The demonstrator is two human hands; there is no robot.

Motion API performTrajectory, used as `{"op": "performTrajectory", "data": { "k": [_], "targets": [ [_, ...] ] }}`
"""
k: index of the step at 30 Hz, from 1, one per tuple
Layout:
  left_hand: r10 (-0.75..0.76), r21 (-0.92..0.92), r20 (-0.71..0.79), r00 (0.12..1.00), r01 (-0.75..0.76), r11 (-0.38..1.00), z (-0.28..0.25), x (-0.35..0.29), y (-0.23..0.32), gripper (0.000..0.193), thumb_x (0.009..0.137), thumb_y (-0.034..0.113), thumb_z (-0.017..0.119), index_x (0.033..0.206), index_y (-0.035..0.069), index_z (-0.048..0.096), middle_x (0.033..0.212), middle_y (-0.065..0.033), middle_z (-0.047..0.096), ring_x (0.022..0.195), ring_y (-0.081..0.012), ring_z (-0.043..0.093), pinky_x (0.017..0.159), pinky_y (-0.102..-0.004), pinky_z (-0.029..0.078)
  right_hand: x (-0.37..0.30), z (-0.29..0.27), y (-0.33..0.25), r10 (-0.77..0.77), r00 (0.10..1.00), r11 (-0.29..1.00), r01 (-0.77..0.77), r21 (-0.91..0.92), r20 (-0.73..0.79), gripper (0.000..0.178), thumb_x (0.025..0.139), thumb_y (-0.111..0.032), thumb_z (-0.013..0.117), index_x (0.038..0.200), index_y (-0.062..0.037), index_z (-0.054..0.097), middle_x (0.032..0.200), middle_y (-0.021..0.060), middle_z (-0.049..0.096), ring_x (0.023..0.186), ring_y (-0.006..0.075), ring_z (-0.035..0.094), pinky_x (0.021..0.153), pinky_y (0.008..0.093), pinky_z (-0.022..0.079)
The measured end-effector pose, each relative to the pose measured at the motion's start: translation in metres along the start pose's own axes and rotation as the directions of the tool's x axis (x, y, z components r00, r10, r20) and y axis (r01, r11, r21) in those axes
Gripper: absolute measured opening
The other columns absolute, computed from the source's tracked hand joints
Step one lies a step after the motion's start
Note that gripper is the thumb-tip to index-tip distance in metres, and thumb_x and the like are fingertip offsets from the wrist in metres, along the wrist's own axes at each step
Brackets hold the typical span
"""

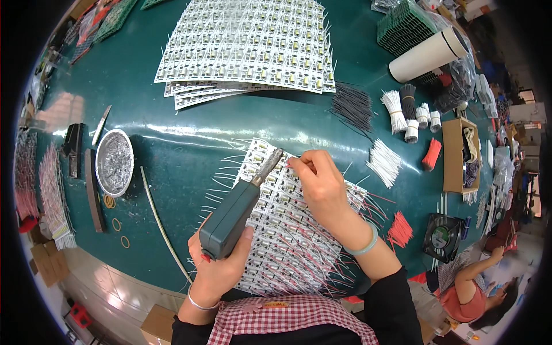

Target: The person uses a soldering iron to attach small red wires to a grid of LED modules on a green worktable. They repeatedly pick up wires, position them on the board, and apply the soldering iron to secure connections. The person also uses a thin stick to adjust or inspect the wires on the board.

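My left hand (221, 269) is wrapped round the handle of a dark green soldering gun (231, 217). The gun's metal barrel (267, 167) slants up to the far edge of a white circuit board panel (270, 244). Beside the tip, the fingers of my right hand (323, 187) pinch a short red wire (289, 164) against the panel. Rows of small components cover the panel. White wires stick out along its left side, and many red and white ones cross its near right part. The exact point where tip and wire meet is too small to tell.
Stacked circuit board panels (241, 46) lie at the back. Black wires (352, 106), white wires (384, 163) and red wires (401, 230) lie to the right, near a small fan (443, 237) and cardboard box (453, 155). A white bowl (131, 155) stands left. Someone sits at lower right.
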State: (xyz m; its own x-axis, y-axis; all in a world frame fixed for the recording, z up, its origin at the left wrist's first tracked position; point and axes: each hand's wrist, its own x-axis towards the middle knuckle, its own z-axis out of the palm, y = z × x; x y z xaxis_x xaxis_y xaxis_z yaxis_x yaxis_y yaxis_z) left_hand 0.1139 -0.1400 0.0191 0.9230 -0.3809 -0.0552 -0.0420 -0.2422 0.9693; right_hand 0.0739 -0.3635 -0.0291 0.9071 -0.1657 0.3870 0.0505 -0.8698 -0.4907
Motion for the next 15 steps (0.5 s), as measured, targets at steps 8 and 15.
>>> {"op": "performTrajectory", "data": {
  "k": [8, 15],
  "targets": [
    [-0.059, -0.030, 0.001, 0.998, 0.059, 0.998, 0.0005, -0.0008, -0.0005, 0.022, 0.079, 0.000, 0.078, 0.098, -0.006, 0.068, 0.086, -0.0075, 0.069, 0.071, -0.0095, 0.062, 0.062, -0.0262, 0.049, -0.0027, -0.0014, 0.0010, -0.043, 0.999, 0.998, 0.043, -0.046, -0.017, 0.037, 0.070, 0.010, 0.066, 0.107, 0.0057, 0.067, 0.099, 0.0134, 0.058, 0.085, 0.0287, 0.058, 0.068, 0.0368, 0.052],
    [-0.001, 0.010, 0.032, 0.999, 0.000, 1.000, -0.0006, 0.0013, 0.0002, 0.020, 0.080, 0.000, 0.076, 0.097, -0.005, 0.069, 0.085, -0.0078, 0.067, 0.070, -0.0106, 0.061, 0.061, -0.0261, 0.048, -0.0028, -0.0019, 0.0009, -0.040, 0.999, 0.998, 0.039, -0.056, -0.008, 0.036, 0.072, 0.010, 0.066, 0.107, 0.0070, 0.067, 0.099, 0.0134, 0.059, 0.085, 0.0282, 0.058, 0.067, 0.0368, 0.052]
  ]
}}
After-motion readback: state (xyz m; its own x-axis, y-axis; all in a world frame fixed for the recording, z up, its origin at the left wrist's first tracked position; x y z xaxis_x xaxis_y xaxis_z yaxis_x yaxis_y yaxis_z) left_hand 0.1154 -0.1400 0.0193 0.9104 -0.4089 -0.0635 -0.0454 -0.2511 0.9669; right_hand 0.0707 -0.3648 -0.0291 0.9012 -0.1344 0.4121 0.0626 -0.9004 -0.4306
